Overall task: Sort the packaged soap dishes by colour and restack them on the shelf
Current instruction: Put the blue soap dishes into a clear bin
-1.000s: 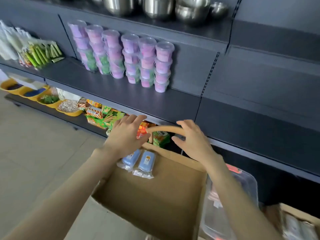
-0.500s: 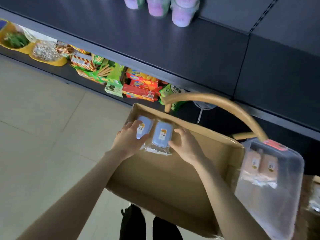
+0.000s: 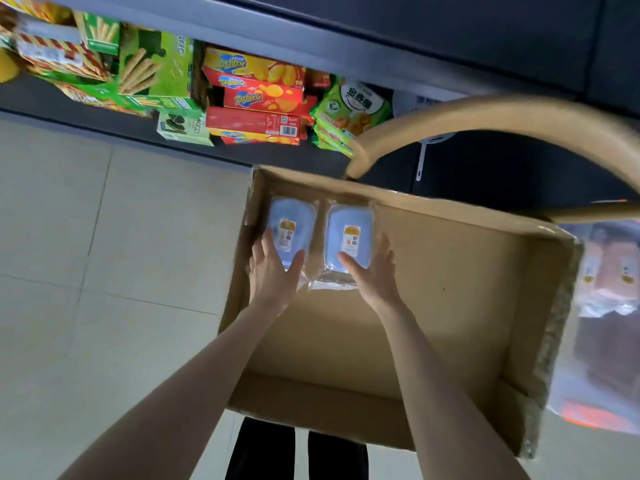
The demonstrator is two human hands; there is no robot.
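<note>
- The left blue soap dish (image 3: 291, 220) and right blue soap dish (image 3: 349, 226) lie side by side in the box (image 3: 450, 289), mid frame.
- The left hand (image 3: 273, 271), fingers straight, touches the left one.
- The right hand (image 3: 374, 271), fingers straight, touches the right one.

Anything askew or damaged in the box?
Nothing stands out. Left pack and right pack lie flat, side by side, labels up, in the far-left corner of the box; left hand and right hand touch one each.
</note>
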